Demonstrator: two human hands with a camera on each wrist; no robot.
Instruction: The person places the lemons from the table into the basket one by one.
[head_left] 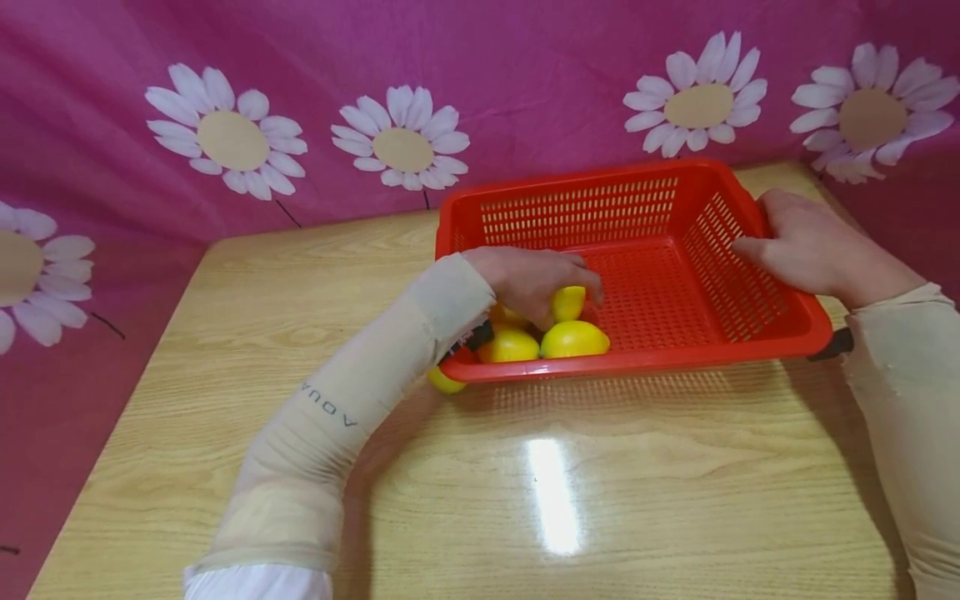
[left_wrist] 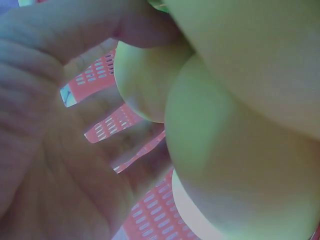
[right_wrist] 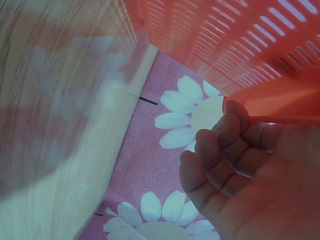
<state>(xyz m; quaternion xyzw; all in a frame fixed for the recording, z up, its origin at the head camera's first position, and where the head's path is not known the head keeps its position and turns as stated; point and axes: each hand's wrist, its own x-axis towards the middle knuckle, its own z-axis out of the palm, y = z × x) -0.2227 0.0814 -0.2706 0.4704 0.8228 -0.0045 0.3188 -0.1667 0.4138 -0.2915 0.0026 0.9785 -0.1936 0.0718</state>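
Observation:
A red plastic basket (head_left: 637, 364) with slotted sides sits on the table. My left hand (head_left: 528, 279) reaches down into its left end and holds a yellow lemon (head_left: 568, 304) between thumb and fingers. The thumb lies on that lemon (left_wrist: 145, 75) in the left wrist view, where larger lemons (left_wrist: 240, 165) fill the right side. Two lemons (head_left: 575, 339) lie by the basket's front wall, below the hand, with another partly hidden behind them. Outside the front left corner, one more lemon (head_left: 446, 381) shows beneath the rim. At the right end, my right hand (head_left: 813, 246) grips the basket's rim, thumb inside and fingers underneath.
The basket stands on a light wood-grain table (head_left: 637, 500) with a bright reflection in front. Behind and beside the table hangs a magenta cloth (head_left: 525, 75) with large white daisies. A dark wrist camera (head_left: 831, 344) sits below the right wrist.

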